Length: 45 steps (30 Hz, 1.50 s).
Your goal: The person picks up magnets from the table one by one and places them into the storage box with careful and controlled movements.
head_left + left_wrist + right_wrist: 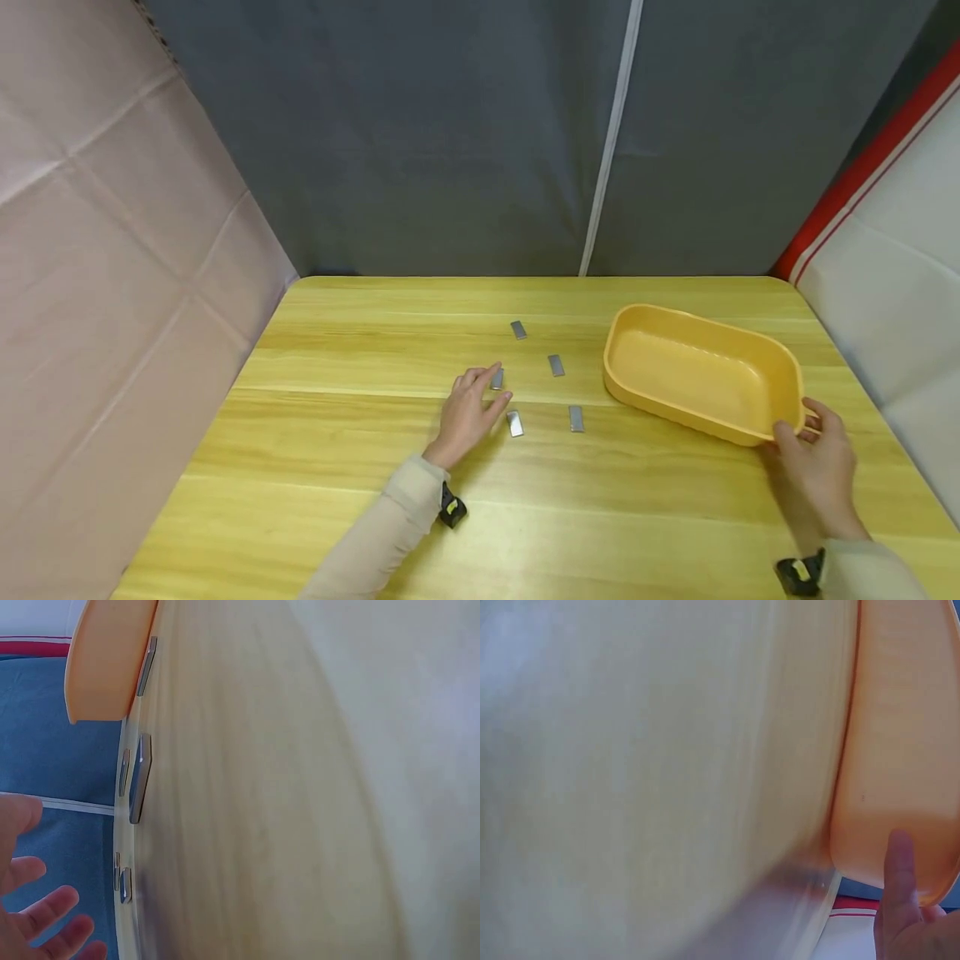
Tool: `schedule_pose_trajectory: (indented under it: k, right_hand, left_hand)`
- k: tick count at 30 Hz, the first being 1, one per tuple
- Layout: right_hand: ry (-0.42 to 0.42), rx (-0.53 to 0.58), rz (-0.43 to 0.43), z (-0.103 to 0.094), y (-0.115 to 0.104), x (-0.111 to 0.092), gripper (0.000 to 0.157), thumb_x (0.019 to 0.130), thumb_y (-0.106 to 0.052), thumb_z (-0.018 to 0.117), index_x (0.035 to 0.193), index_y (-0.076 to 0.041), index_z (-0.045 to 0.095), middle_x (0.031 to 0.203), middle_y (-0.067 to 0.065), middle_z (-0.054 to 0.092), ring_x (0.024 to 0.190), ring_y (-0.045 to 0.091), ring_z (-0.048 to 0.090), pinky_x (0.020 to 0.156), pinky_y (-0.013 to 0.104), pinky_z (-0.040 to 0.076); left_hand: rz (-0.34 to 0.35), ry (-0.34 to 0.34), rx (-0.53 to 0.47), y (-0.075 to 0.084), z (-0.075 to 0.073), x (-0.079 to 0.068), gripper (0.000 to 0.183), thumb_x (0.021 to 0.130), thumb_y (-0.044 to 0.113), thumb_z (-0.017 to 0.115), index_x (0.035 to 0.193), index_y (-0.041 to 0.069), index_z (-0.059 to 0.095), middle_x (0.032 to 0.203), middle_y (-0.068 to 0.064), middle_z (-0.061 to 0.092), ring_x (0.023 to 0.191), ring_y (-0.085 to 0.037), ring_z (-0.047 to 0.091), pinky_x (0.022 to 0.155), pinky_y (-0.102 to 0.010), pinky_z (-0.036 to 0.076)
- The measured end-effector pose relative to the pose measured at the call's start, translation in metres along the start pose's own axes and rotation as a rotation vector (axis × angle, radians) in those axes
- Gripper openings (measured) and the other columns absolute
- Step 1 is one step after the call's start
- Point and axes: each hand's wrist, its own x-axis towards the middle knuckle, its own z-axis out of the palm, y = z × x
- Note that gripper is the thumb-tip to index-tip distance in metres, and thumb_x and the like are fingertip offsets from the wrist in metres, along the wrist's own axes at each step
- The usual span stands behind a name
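Note:
Several small, flat, shiny grey metal rectangles lie spread over the table's middle. My left hand (467,414) is above them, its fingers spread and holding nothing. In the head view its index fingertip overlaps one metal piece (497,380), and its thumb tip is beside a brighter metal piece (515,423). In the left wrist view, the loosely spread fingers (49,911) show at the lower left. At the table's right, my right hand (819,462) grips the near right corner of a yellow plastic basin (678,408). The thumb (901,874) presses on its outer wall.
Other metal pieces lie toward the back (518,330), nearer the basin (556,365) and at the front right (576,418). The wood-patterned table (300,467) meets a dark grey curtain (420,167) behind. Pale cloth (112,292) hangs at the left, and white cloth with a red edge (892,250) at the right.

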Motion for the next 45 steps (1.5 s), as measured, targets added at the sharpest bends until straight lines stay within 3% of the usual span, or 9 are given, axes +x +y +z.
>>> schedule_pose_trajectory:
  k: [9,20,28,32,39,45]
  right_hand:
    - [0.008,0.036,0.050,0.0030,-0.0029,0.0020,0.055,0.081,-0.011,0.047,0.132,0.002,0.031,0.101,0.012,0.042,0.064,-0.010,0.037,0.047,0.007,0.039]
    - [0.047,0.163,0.184,0.0067,-0.0001,0.0018,0.050,0.081,-0.010,0.048,0.130,-0.009,0.036,0.093,-0.004,0.039,0.069,-0.005,0.039,0.048,0.009,0.042]
    - [0.069,0.324,0.269,0.0084,-0.0018,0.0005,0.034,0.079,-0.007,0.050,0.104,-0.028,0.041,0.089,-0.004,0.040,0.062,-0.005,0.044,0.041,0.014,0.044]
    - [0.064,0.296,0.266,0.0061,-0.0023,0.0009,0.035,0.080,-0.008,0.051,0.108,-0.027,0.041,0.091,-0.007,0.039,0.066,-0.005,0.042,0.043,0.012,0.043]
    - [0.084,0.170,0.199,0.0058,-0.0021,-0.0003,0.048,0.081,-0.013,0.050,0.128,-0.011,0.040,0.091,-0.014,0.039,0.070,-0.010,0.040,0.054,0.002,0.037]
    - [0.097,0.183,0.193,0.0065,-0.0018,0.0000,0.043,0.080,-0.011,0.050,0.121,-0.016,0.044,0.090,-0.014,0.039,0.070,-0.010,0.041,0.052,0.003,0.038]
  left_hand:
    - [0.007,0.001,0.007,-0.0002,-0.0006,-0.0028,0.050,0.086,0.036,0.055,0.128,0.012,0.046,0.114,-0.009,0.052,0.099,-0.022,0.049,0.067,-0.029,0.045]
    - [-0.014,-0.008,-0.017,-0.0006,0.0000,-0.0051,0.049,0.086,0.035,0.056,0.128,0.011,0.047,0.113,-0.010,0.052,0.099,-0.022,0.048,0.070,-0.032,0.045]
    - [-0.020,-0.015,-0.027,-0.0018,0.0007,-0.0069,0.049,0.086,0.036,0.055,0.128,0.012,0.047,0.113,-0.010,0.053,0.100,-0.022,0.048,0.073,-0.033,0.045]
    - [-0.021,-0.014,-0.038,-0.0022,0.0011,-0.0074,0.048,0.086,0.035,0.056,0.128,0.013,0.047,0.113,-0.009,0.052,0.100,-0.022,0.048,0.073,-0.034,0.045]
    - [-0.038,-0.033,-0.042,-0.0030,0.0011,-0.0087,0.049,0.086,0.035,0.056,0.129,0.013,0.046,0.114,-0.009,0.052,0.103,-0.023,0.047,0.076,-0.036,0.044]
    - [-0.033,-0.047,-0.043,-0.0042,0.0013,-0.0088,0.049,0.086,0.036,0.055,0.128,0.011,0.047,0.115,-0.010,0.052,0.103,-0.023,0.047,0.078,-0.036,0.044]
